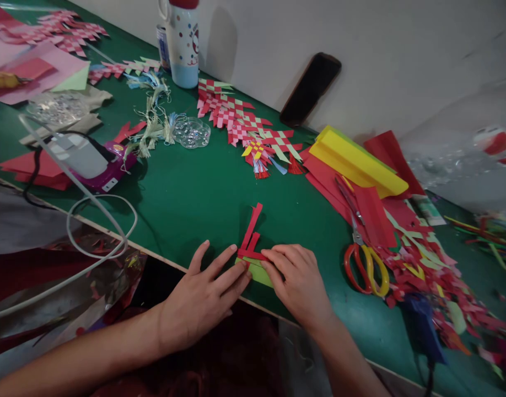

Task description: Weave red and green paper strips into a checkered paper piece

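At the front edge of the green table [187,209] lies a small piece of red paper strips [252,229] crossed over light green paper [259,272]. My left hand [214,281] rests on its left end, fingers spread and fingertips pressing the paper down. With thumb and forefinger, my right hand [296,275] pinches the right end of a red strip that runs crosswise. Two red strips stick up and away from the weave. My fingertips hide part of the green paper.
Scissors [364,267] with red and yellow handles lie right, beside paper scraps [435,275] and a yellow folded sheet [356,160]. Woven paper fish [253,124], a bead dish [192,132], a bottle [184,47] and a phone [311,88] stand behind. A glue gun [424,325] and cable [100,204] flank the space.
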Demonstrator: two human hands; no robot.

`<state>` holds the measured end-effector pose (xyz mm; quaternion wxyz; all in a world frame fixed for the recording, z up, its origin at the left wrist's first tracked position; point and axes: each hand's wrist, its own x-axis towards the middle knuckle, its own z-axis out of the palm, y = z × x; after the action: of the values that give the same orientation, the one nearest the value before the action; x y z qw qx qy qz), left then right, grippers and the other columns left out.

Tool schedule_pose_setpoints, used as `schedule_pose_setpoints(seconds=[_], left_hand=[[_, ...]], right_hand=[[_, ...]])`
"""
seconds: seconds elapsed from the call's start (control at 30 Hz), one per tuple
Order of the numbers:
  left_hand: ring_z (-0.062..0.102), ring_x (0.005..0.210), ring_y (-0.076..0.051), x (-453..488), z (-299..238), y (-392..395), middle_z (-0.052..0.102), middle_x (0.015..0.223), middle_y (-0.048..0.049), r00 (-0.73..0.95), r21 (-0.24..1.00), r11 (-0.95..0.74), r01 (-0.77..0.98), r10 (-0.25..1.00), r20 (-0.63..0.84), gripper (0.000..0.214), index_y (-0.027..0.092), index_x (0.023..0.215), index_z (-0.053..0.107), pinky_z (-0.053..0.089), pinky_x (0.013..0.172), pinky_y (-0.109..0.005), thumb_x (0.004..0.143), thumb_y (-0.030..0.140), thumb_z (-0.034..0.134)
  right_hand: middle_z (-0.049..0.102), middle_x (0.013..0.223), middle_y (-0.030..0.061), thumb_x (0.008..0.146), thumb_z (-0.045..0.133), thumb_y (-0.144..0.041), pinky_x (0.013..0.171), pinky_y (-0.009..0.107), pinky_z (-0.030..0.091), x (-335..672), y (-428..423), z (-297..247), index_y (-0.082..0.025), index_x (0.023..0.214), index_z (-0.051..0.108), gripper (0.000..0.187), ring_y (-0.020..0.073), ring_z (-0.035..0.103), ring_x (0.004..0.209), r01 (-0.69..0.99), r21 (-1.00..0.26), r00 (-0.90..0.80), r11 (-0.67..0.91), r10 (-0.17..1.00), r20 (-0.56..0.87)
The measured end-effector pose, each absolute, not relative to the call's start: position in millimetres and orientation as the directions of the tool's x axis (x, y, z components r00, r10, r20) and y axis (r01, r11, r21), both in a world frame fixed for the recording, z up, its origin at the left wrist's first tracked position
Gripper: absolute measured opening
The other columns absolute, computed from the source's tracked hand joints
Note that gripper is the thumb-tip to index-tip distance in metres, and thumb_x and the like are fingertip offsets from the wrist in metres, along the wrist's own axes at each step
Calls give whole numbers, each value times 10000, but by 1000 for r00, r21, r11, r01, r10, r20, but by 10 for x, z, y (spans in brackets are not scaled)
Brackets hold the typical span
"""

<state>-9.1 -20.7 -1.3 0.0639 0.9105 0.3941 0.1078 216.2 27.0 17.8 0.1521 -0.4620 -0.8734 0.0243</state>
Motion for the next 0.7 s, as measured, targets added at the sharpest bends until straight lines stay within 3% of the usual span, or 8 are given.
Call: schedule_pose_setpoints(seconds=[0.17, 0.7], left_hand=[[310, 1417, -294, -93, -15, -211, 507, 1437, -61, 667, 196, -681, 705, 731, 143, 630, 227, 1401, 459, -219, 1137, -555, 862, 493, 651], [287, 1418, -294, -101, -19, -213, 499, 1454, -21, 666, 209, -681, 701, 731, 148, 640, 227, 1398, 463, -242, 1132, -551, 853, 495, 666]], right_hand=[[697, 906, 49, 941, 564, -260, 817, 356, 386, 2157, 249, 177, -202, 943, 701, 149, 197, 593, 879, 823, -194, -483, 534, 838, 255], [697, 903, 38, 958, 536, -261, 815, 352, 365, 2162, 286, 169, -211, 944, 676, 149, 198, 589, 871, 821, -217, -489, 529, 846, 212]])
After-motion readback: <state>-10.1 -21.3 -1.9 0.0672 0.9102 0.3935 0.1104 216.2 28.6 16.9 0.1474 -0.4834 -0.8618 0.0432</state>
